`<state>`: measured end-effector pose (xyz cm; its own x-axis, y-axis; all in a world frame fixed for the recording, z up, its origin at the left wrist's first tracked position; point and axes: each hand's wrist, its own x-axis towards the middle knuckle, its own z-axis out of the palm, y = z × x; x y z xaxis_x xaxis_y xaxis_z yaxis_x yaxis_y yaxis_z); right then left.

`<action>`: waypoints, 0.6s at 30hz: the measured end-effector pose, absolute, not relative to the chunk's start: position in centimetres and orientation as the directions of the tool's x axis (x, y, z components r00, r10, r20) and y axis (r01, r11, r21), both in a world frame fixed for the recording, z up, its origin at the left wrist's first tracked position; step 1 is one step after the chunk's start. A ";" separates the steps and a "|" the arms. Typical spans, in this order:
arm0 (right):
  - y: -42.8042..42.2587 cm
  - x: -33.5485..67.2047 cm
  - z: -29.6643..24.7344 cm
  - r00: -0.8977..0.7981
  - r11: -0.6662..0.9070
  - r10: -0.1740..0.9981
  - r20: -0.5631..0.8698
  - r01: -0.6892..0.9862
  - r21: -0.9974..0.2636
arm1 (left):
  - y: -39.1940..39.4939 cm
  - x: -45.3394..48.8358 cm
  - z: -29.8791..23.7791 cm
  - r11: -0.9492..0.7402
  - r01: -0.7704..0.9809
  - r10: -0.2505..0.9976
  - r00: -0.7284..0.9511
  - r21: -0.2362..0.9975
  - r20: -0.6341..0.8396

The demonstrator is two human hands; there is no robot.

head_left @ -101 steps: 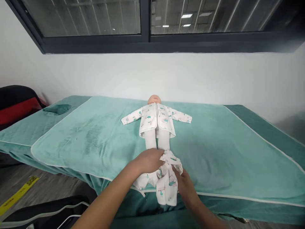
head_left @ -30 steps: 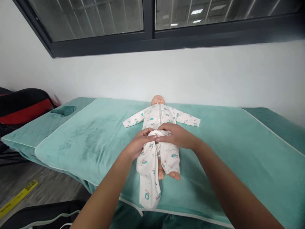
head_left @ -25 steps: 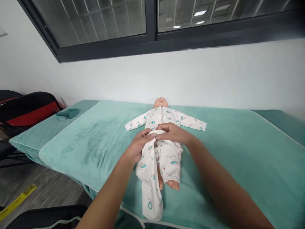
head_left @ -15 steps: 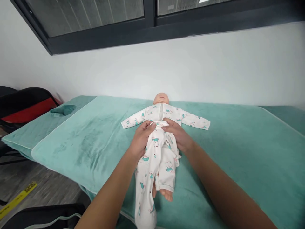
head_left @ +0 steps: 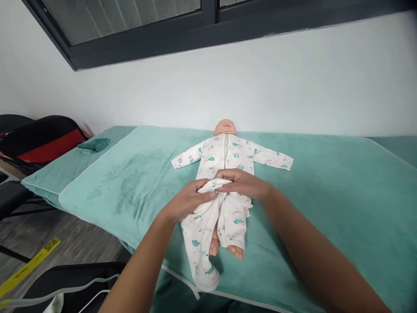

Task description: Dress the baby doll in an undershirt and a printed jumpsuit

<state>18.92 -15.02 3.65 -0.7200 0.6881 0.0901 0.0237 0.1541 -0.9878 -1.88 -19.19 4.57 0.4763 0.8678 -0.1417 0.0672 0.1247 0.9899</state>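
Note:
A baby doll lies on its back, head towards the wall, dressed in a white printed top with the sleeves spread sideways. Over its lower body my left hand pinches bunched white cloth between thumb and fingers. From the opposite side my right hand grips the same bunch. Below the hands hangs a footed baby garment leg, its foot end near the front edge of the bed. Beside it is a cuffed trouser leg. Both bare doll feet show below the clothing.
A green plush cover spreads over the bed, with a face hole at the left end. Black and red chairs stand at the left. A white wall and a dark window frame are behind.
Both hands have pulled the bunched cloth lower, towards me, exposing more of the top. The footed leg has crumpled and its foot end has risen. The camera view has shifted slightly.

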 end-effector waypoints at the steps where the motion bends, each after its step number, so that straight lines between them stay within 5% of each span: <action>1: -15.0 19.0 3.5 -0.723 0.128 0.685 0.089 0.000 -0.992 | -19.4 -2.2 4.6 0.145 0.095 0.849 0.499 0.985 -0.173; 7: -15.5 18.8 3.9 -0.718 0.131 0.695 0.038 0.075 -0.989 | -19.2 -1.3 4.4 0.157 -0.179 0.958 0.267 0.971 -0.106; 11: -15.6 18.7 3.9 -0.741 0.129 0.667 -0.076 0.215 -0.968 | -18.8 0.3 4.5 0.150 -0.187 0.976 0.183 0.971 -0.116; 18: -14.9 18.7 1.8 -0.515 -0.129 0.855 -0.055 -0.109 -0.986 | -19.4 -0.2 3.8 0.129 -0.045 0.946 0.306 0.991 -0.109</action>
